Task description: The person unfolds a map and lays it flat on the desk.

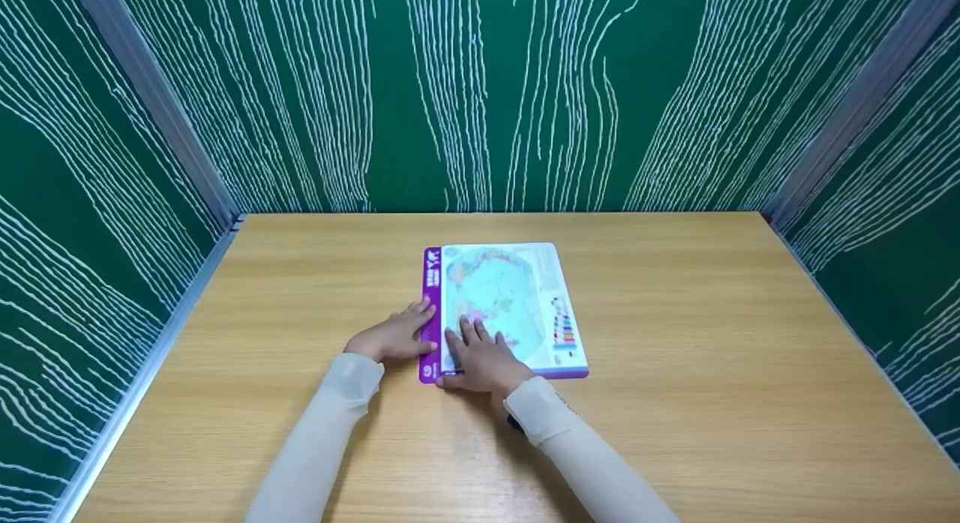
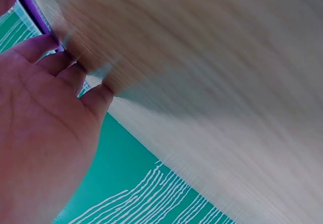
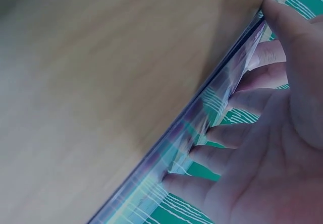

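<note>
A glossy map board (image 1: 499,283) lies flat on the table in the head view, with a purple strip (image 1: 431,272) along its left side and small colored pictures at its lower right. My right hand (image 1: 487,362) rests palm down on the map's lower left part, fingers spread. Over the purple strip lies my left hand (image 1: 394,337), its fingers touching the left edge. In the left wrist view the left hand (image 2: 45,118) has extended fingers at the tabletop and the purple edge. The right hand (image 3: 252,143) presses its fingertips on the shiny surface in the right wrist view.
The wooden table (image 1: 697,305) extends on all sides of the board. Green walls (image 1: 510,95) with white wavy lines enclose it at the back and sides, with grey corner posts (image 1: 157,95).
</note>
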{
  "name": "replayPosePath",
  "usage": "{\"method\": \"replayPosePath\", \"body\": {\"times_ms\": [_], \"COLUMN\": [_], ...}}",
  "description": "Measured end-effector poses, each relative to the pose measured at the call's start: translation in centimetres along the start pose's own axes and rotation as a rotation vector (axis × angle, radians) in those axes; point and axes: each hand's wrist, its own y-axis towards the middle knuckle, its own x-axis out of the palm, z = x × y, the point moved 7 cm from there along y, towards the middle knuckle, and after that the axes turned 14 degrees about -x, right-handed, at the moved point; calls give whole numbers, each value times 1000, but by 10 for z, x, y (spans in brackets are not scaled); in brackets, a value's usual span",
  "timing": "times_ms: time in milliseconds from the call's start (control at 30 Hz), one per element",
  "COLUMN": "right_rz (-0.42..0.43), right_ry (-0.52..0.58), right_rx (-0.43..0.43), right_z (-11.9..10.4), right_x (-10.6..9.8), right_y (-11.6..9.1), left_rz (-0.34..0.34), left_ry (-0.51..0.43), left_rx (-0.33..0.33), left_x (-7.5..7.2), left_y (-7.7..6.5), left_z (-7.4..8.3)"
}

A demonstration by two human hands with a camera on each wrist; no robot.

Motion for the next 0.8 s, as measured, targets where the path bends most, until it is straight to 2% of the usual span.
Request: {"method": "replayPosePath", "body": {"times_ms": [167, 367, 633, 800], "right_rz": [-1, -13, 12, 14], "right_ry": [15, 41, 31, 41], "right_rx": [-7, -19, -71, -84], "right_z": [0, 1, 3, 6], "right_x": [-2, -1, -6, -11], "right_y": [-2, -4, -7, -11], "left_rz": [-3, -9, -18, -17], "left_ry": [-8, 25, 44, 51], "left_rx": [-9, -32, 5, -3], "left_x": [0, 2, 2, 1], "left_y": [-1, 0, -1, 0], "left_z": [0, -3, 0, 0]}}
